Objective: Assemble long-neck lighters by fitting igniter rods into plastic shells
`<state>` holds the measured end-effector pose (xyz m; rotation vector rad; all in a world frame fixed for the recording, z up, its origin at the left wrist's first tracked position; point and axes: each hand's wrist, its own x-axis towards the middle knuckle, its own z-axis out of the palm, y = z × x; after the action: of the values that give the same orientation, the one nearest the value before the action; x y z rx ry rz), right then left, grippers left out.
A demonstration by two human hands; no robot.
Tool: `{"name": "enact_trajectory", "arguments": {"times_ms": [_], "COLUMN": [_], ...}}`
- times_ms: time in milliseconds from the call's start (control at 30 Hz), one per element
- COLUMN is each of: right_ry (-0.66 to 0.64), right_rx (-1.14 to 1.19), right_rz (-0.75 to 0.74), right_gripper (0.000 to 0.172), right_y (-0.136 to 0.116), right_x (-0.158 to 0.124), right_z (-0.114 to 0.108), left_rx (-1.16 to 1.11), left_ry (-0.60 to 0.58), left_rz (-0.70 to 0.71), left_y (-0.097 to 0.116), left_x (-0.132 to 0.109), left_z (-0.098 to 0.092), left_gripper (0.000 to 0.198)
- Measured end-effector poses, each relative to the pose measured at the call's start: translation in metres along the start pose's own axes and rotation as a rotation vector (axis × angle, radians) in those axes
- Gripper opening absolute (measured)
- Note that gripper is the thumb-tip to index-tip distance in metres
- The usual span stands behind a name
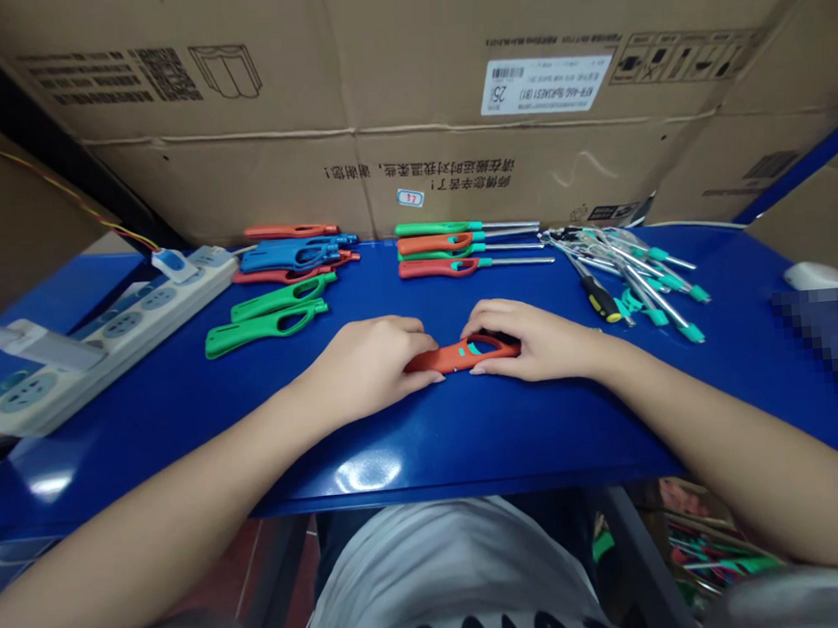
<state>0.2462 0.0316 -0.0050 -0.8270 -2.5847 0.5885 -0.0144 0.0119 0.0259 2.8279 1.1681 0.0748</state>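
An orange gas lighter [446, 358] with a teal trigger lies level between my two hands, just over the blue table. My left hand [376, 364] grips its handle end, thumb in front and fingers behind. Around the trigger-loop end my right hand [530, 342] is closed, hiding the tip. Behind my left hand are several lighter bodies without rods, among them a green lighter body [268, 332] and a blue one [288, 255]. Farther back in the middle, lighters with metal rods lie in a row, the nearest a red lighter [434, 268].
A pile of metal lighter rods with teal ends [661, 300] lies at right, a black-and-yellow screwdriver [599, 298] beside it. A white power strip [119, 328] with plugs runs along the left. A large cardboard box [269, 161] walls off the back.
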Motion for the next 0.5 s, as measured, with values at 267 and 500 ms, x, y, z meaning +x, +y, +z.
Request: {"name": "enact_trajectory", "arguments": {"times_ms": [267, 500], "right_ry": [-0.044, -0.018], "right_rx": [-0.043, -0.068], "right_rz": [-0.002, 0.014], "right_gripper": [0.034, 0.024], "right_y": [-0.004, -0.001], "right_x": [-0.003, -0.004], "right_z": [-0.004, -0.004], "left_rx": [0.076, -0.005], "left_ry": [0.046, 0.132], "left_rz": [0.006, 0.027], "left_y": [0.006, -0.003], "left_x": [0.002, 0.007], "left_z": [0.006, 0.014], "left_gripper": [0.016, 0.031]}}
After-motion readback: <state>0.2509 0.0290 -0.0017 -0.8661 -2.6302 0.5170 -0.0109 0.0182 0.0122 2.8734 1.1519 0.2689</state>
